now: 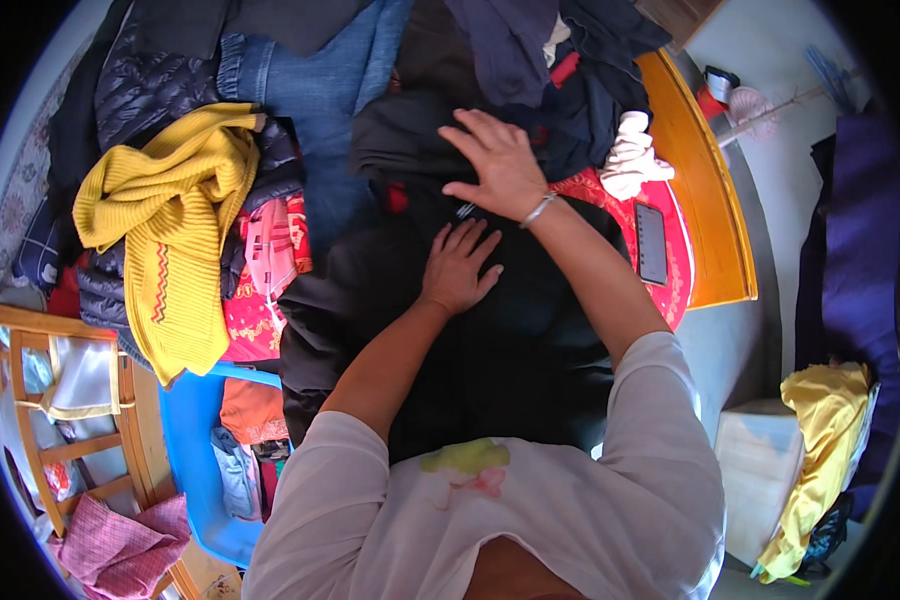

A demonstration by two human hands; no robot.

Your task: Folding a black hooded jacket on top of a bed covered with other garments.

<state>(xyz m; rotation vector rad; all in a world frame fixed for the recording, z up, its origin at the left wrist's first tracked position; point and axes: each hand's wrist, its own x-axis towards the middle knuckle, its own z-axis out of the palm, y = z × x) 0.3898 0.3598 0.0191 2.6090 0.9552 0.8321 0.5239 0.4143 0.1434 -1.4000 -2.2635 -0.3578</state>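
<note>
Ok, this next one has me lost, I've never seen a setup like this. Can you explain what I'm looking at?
There is no machine here: a person works with two bare hands. The single picture comes from a wide fisheye camera on their head, looking down, so edges bend. The white top at the bottom is the wearer's own.

The left hand lies flat on a black garment. The right hand is spread over dark clothing farther up; whether it touches is hard to tell. Neither seems to grip anything.

Around them lie a yellow ribbed knit, blue denim and, on red patterned cloth at the right, a phone. A blue tub at lower left holds more clothes.
</note>
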